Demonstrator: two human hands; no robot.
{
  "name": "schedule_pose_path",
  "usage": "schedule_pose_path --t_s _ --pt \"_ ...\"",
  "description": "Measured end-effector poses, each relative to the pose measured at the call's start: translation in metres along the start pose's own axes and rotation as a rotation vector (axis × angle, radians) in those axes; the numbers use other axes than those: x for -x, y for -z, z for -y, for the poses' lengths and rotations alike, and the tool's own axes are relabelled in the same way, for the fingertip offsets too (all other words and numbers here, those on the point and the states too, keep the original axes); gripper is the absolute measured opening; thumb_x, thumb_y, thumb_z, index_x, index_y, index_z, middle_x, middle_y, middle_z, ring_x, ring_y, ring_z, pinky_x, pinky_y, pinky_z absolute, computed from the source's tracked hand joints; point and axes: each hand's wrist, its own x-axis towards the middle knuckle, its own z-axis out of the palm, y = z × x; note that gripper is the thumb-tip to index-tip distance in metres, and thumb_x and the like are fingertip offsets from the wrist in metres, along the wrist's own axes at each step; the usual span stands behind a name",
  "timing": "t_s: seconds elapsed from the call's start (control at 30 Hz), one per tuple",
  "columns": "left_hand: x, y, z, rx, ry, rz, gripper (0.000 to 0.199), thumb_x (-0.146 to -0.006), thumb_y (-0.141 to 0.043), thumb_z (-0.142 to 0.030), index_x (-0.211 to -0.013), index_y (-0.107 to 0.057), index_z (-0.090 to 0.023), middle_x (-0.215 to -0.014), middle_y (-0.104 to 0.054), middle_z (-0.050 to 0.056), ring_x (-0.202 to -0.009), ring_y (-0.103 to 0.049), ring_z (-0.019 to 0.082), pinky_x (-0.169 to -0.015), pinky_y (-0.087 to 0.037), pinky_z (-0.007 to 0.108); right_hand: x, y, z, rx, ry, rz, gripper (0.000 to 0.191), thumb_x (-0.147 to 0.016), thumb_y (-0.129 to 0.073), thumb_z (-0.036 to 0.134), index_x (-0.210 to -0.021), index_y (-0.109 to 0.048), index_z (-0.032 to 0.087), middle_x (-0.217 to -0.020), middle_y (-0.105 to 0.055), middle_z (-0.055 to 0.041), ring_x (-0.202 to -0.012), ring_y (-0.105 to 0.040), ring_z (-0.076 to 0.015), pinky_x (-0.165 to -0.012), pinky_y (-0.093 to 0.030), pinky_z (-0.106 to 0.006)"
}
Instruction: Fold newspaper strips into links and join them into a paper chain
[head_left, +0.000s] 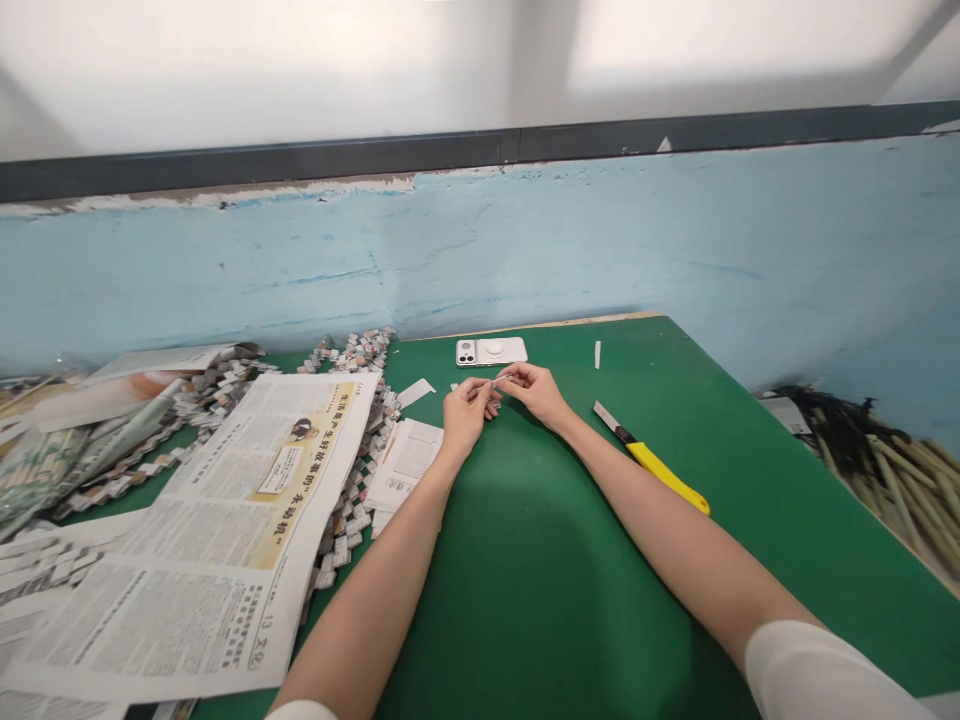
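Observation:
My left hand (466, 412) and my right hand (536, 392) meet over the green table, just in front of a white phone (514, 351). Both have their fingers closed in a pinch on a small whitish paper strip (496, 382), mostly hidden by the fingertips. Beside my left forearm lies a stack of cut newspaper pieces (409, 460), with a white paper slip (416, 391) behind it. To the right of my right hand rests a yellow-handled utility knife (666, 478), blade pointing toward the wall. Another narrow paper strip (598, 354) lies farther back.
A newspaper sheet (217, 520) covers the left side of the green table (570, 600), over long chains of folded paper (349, 535). A plastic-wrapped bundle (45, 470) sits at far left. Beyond the right edge, sticks (911, 475) are piled. A blue wall (562, 240) stands behind.

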Motion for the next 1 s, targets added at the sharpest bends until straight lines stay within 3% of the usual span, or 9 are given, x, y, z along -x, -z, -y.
schedule_pose_path --t_s 0.3,0.47,0.63,0.77,1.0 --pt "0.0024 -0.0025 -0.0040 -0.045 0.004 0.038 0.037 -0.088 -0.069 -0.053 -0.090 -0.068 -0.016 -0.073 -0.072 0.005 -0.050 -0.060 0.011 -0.049 -0.046 0.024 0.0007 -0.0010 -0.0013 0.012 -0.001 -0.022 0.050 -0.066 -0.085 0.065 -0.071 -0.069 0.018 -0.065 -0.066 -0.0022 -0.060 -0.053 -0.0149 -0.058 -0.043 -0.029" --pt "0.0019 -0.0020 -0.0036 -0.028 -0.003 0.025 0.036 -0.089 -0.068 -0.052 -0.090 -0.066 -0.016 -0.073 -0.071 0.004 -0.050 -0.060 0.012 -0.048 -0.046 0.024 0.0001 0.0000 -0.0026 0.072 0.006 -0.073 0.044 -0.072 -0.082 0.061 -0.077 -0.075 0.017 -0.055 -0.054 0.0020 -0.054 -0.041 -0.0121 -0.053 -0.035 -0.028" --pt "0.0013 -0.0019 -0.0023 -0.025 0.010 0.017 0.038 -0.088 -0.068 -0.054 -0.089 -0.066 -0.016 -0.074 -0.072 0.005 -0.050 -0.060 0.012 -0.048 -0.046 0.024 -0.0011 0.0013 -0.0053 0.014 0.006 -0.141 0.040 -0.070 -0.084 0.056 -0.073 -0.072 0.018 -0.068 -0.067 -0.0021 -0.060 -0.051 -0.0142 -0.060 -0.041 -0.030" --pt "0.0006 -0.0021 -0.0002 -0.019 0.010 0.006 0.039 -0.088 -0.069 -0.055 -0.090 -0.065 -0.016 -0.072 -0.071 0.004 -0.050 -0.060 0.011 -0.048 -0.045 0.024 -0.0015 0.0014 -0.0049 -0.012 -0.003 -0.116 0.042 -0.069 -0.085 0.056 -0.070 -0.068 0.018 -0.070 -0.068 -0.0027 -0.062 -0.053 -0.0145 -0.063 -0.043 -0.030" --pt "-0.0003 -0.0013 0.0001 0.009 0.013 -0.033 0.041 -0.085 -0.072 -0.055 -0.092 -0.065 -0.015 -0.073 -0.072 0.005 -0.050 -0.061 0.012 -0.048 -0.046 0.023 -0.0018 0.0004 -0.0035 0.007 -0.036 -0.106 0.049 -0.067 -0.086 0.062 -0.074 -0.067 0.018 -0.060 -0.057 0.0021 -0.055 -0.042 -0.0110 -0.055 -0.035 -0.027"
